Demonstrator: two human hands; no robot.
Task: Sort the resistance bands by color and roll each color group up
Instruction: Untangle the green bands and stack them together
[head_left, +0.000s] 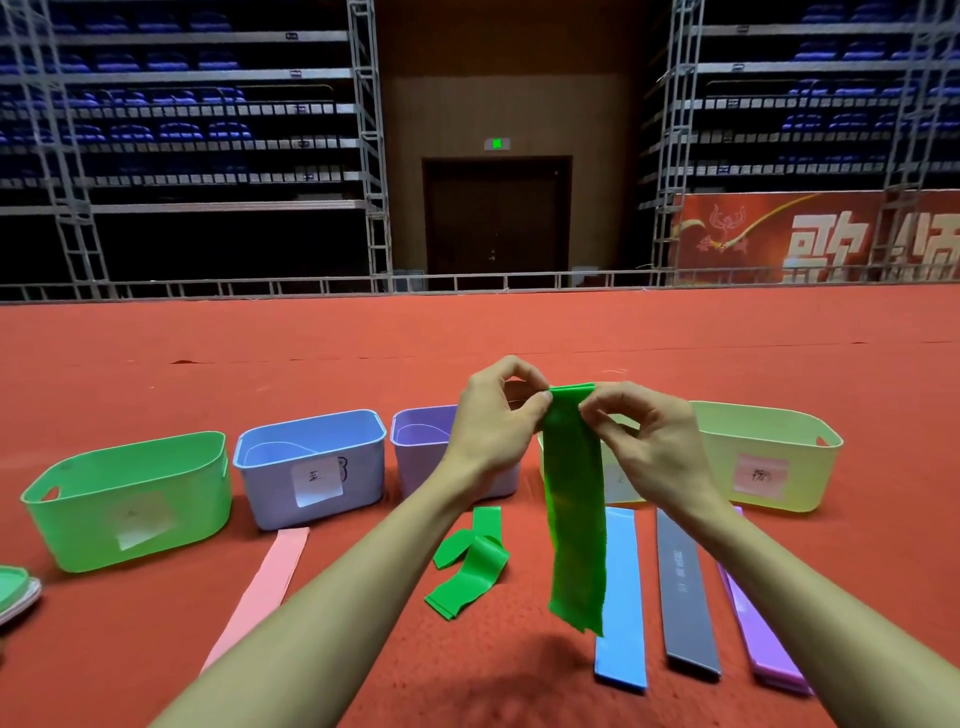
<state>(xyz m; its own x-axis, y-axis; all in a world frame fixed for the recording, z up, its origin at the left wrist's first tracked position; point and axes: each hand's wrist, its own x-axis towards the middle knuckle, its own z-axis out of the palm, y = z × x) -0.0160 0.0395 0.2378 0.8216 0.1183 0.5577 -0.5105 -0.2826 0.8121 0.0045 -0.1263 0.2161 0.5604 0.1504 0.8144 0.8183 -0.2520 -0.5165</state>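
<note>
On the red carpet (130, 649) at the far left, a green bin (130, 499) stands with a pale label on its front. Just right of it a blue bin (311, 462) and a purple bin (421, 447) continue the row. A pink band (265, 587) lies flat in front of the blue bin. Nearer the middle, a loose green band (470, 566) lies crumpled and half folded on the carpet.

Above it the left hand (493, 415) pinches one top corner of the held green band (574, 519) between thumb and forefinger, the other fingers curled. The right hand (644, 441) pinches the opposite corner the same way. That band is raised in front of the bins and hangs straight down, its lower end seemingly clear of the floor.

Further right a blue band (621, 597), a grey band (685, 587) and a purple band (763, 634) lie flat side by side, and a yellow bin (769, 457) closes the row.

The step in hand looks like the start of rolling the green group, since the top edge is gripped where a first turn would begin. The next move probably calls for curling that edge over tightly and evenly, feeding the slack up with the fingertips so the thin strip does not skew. The crumpled green one has yet to join it
</note>
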